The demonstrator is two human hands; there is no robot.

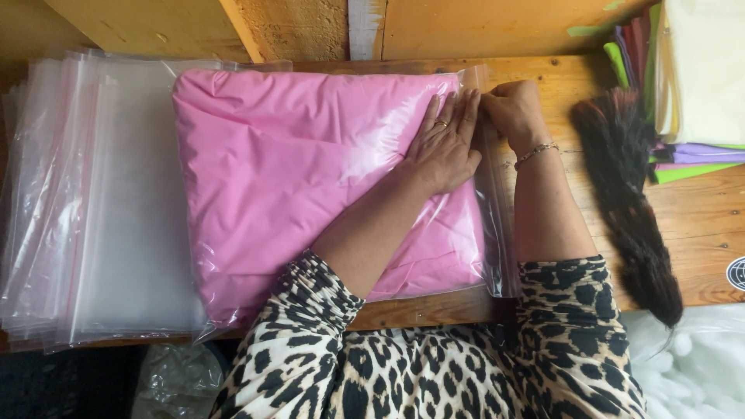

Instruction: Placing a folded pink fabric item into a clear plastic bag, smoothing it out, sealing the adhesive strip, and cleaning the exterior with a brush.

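Place: a small packing workshop.
Surface: a bare wooden workbench (pixel 698 225) with rough timber boards behind it.
Supplies: a thick stack of clear plastic bags (pixel 85 194) at one side.
Stock: folded coloured fabric sheets (pixel 691 155) piled at the other.
Filling: white stuffing (pixel 691 365) below the bench.

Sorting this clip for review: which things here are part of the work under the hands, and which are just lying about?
In use:
left hand, flat on the pink bundle
right hand, pinching the bag's edge
clear bag
pink bundle inside it

Lying about:
stack of empty clear bags
dark hairpiece
coloured sheets
white stuffing
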